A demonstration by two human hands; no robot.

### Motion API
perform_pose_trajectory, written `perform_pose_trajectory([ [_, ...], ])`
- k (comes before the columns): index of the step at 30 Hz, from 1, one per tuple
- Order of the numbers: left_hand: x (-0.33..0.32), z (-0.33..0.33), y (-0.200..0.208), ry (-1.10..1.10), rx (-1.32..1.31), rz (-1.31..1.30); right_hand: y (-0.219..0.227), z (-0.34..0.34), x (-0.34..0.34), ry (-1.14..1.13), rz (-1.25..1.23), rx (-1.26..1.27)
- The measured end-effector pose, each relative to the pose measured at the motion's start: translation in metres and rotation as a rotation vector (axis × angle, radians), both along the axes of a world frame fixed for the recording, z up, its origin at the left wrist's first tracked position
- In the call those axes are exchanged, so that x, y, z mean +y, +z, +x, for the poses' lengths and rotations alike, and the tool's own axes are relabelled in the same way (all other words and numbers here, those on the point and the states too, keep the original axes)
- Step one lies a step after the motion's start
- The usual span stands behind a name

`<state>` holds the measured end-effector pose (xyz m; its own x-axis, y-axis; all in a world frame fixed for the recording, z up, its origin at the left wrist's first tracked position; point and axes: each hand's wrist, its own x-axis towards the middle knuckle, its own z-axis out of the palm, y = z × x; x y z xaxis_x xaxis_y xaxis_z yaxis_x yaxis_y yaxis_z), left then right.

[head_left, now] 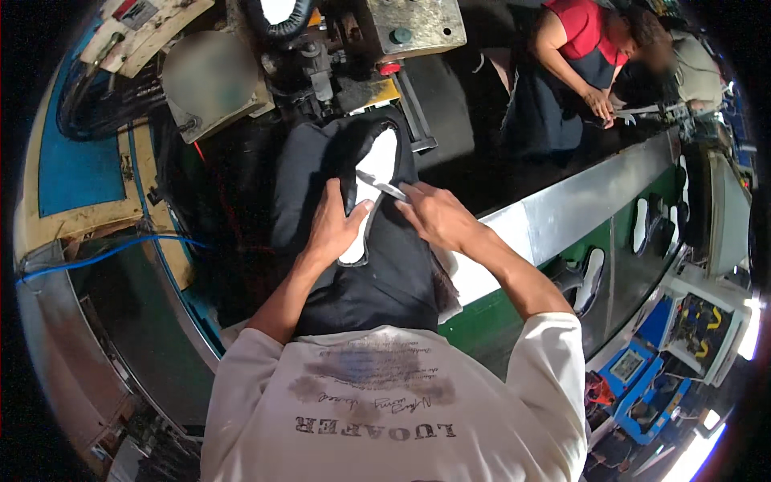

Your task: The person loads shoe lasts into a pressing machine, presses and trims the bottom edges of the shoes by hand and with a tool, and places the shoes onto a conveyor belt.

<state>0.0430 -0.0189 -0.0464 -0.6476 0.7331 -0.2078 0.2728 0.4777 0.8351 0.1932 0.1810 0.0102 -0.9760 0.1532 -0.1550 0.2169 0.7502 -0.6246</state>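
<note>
A black shoe upper with a white sole-shaped underside [381, 154] lies bottom up across my dark-clad lap. My left hand [333, 226] grips its near left side, with the thumb lying on the white surface. From the right, my right hand [438, 214] pinches a thin greyish-white piece [390, 191] whose far end reaches the narrow middle of the underside. Whether that piece is a blade or a strip I cannot tell. The fingertips of my left hand are hidden behind the shoe.
Ahead stands a machine with a metal box [414, 28] and a red button [390, 69]. To the right runs a green conveyor belt [614, 273] with a metal edge [562, 215], carrying several shoes [590, 281]. Beyond it a person in red [578, 80] works. A blue cable [104, 259] crosses the left.
</note>
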Motion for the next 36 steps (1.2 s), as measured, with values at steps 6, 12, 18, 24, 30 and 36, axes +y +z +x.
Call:
perform_pose_trajectory([
  [6, 0.003, -0.006, -0.001, -0.096, -0.035, 0.019, -0.009, 0.01, 0.0, -0.05, 0.066, -0.069],
  [12, 0.026, -0.022, 0.013, -0.072, -0.393, -0.002, -0.006, 0.019, 0.001, -0.07, 0.094, -0.086],
  [18, 0.023, -0.017, 0.01, -0.107, -0.337, -0.011, 0.025, -0.002, -0.002, -0.309, 0.024, 0.245],
  [24, 0.011, -0.016, 0.001, -0.186, -0.236, -0.067, -0.017, -0.002, 0.007, -0.159, 0.288, -0.067],
  [30, 0.012, -0.02, -0.003, -0.12, -0.359, 0.0, -0.027, -0.012, 0.001, -0.268, 0.188, -0.099],
  [36, 0.016, -0.022, 0.009, -0.108, -0.378, -0.03, -0.012, -0.006, -0.02, -0.199, 0.188, 0.115],
])
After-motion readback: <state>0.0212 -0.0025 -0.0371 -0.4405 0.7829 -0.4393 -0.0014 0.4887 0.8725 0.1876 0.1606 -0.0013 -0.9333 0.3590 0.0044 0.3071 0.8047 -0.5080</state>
